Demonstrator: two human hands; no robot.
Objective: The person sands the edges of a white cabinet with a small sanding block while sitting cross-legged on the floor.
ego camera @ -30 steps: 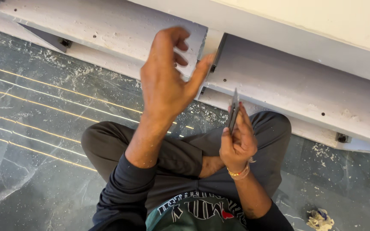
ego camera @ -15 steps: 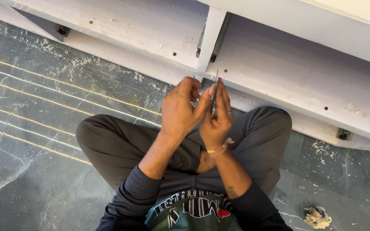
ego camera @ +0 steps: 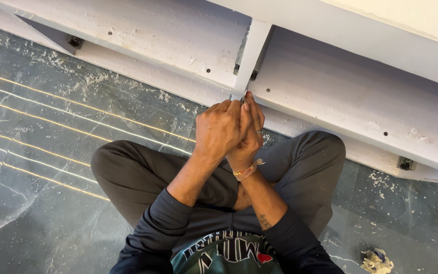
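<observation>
My left hand [ego camera: 220,129] and my right hand [ego camera: 252,133] are clasped together in front of me, both closed around a thin dark metal tool [ego camera: 243,97]. Only the tool's tip shows above my fingers. The tip touches the bottom of a white upright divider [ego camera: 253,50] where it meets the lower rail of a white wooden cabinet frame [ego camera: 330,91]. A thread bracelet [ego camera: 247,170] circles my right wrist. I sit cross-legged in dark trousers [ego camera: 138,177] right against the frame.
The dark stone floor [ego camera: 36,213] has thin brass inlay lines [ego camera: 41,119] at the left and white dust along the cabinet. Small metal fittings [ego camera: 405,163] sit at the frame's edges. A crumpled rag [ego camera: 377,261] lies at the lower right.
My left hand was raised and open a second ago; it has come down and closed over my right hand. Both hands moved forward, bringing the tool to the divider's base.
</observation>
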